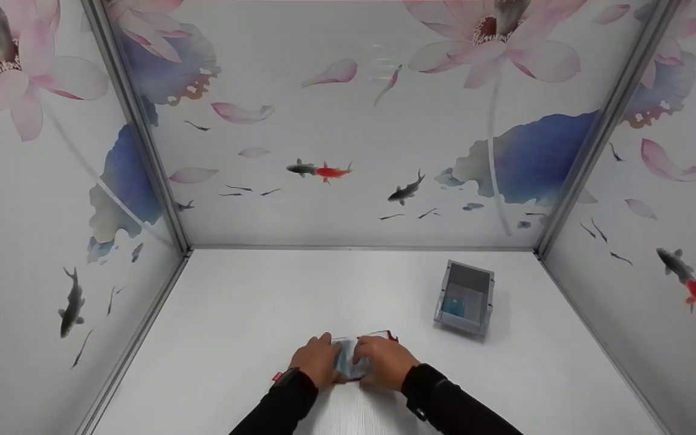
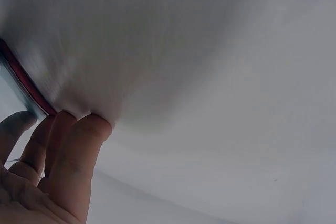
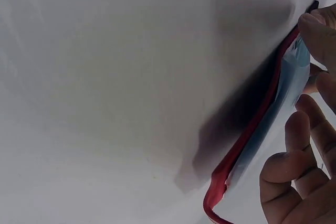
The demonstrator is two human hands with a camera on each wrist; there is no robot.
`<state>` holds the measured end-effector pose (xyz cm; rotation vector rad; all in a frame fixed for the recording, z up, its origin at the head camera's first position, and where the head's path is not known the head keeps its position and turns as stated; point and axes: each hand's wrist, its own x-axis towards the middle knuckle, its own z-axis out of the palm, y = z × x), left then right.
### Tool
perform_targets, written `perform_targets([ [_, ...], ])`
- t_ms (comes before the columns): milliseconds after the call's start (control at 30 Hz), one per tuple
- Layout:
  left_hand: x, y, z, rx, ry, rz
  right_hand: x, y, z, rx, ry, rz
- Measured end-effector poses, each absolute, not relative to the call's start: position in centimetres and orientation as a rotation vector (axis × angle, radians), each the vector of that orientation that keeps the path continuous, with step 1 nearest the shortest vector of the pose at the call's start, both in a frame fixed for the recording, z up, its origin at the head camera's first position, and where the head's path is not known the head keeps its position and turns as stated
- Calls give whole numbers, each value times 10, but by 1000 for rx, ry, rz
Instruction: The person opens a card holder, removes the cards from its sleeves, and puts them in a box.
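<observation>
A flat red-edged item with a light-blue, clear-plastic packet (image 1: 347, 360) on its upper side lies between both hands near the front of the table. My left hand (image 1: 313, 361) grips its left side, and in the left wrist view the fingertips meet the red edge (image 2: 26, 82). From the other side, my right hand (image 1: 389, 362) pinches the item's edge, with several fingers curled over the packet. The right wrist view shows the red rim (image 3: 247, 135) running beneath the bluish plastic (image 3: 273, 114). Both hands cover much of the item, and I cannot tell its exact kind.
A grey open box (image 1: 476, 302) stands on the white table (image 1: 263, 290) to the right, beyond my right hand, with a small blue thing (image 1: 454, 306) inside. Printed panels (image 1: 348, 133) enclose the table at the back and both sides.
</observation>
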<state>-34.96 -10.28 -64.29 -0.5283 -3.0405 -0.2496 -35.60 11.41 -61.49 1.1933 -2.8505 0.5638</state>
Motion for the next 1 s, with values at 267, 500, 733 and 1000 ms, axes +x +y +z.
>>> perform_targets([
  [267,-348,-104,-641,-535,-3049,-275,-356,115,-619,1145,-2819,539],
  [500,-348,-107,-641,-531,-3012,-432,-356,118,-621,1106,-2775,612],
  [733,-347,-107,-640,-494,-3038,-501,-352,121,-623,947,-2838,739],
  [1000,-347,-106,-641,-515,-3036,-408,-348,126,-621,831,-2847,729],
])
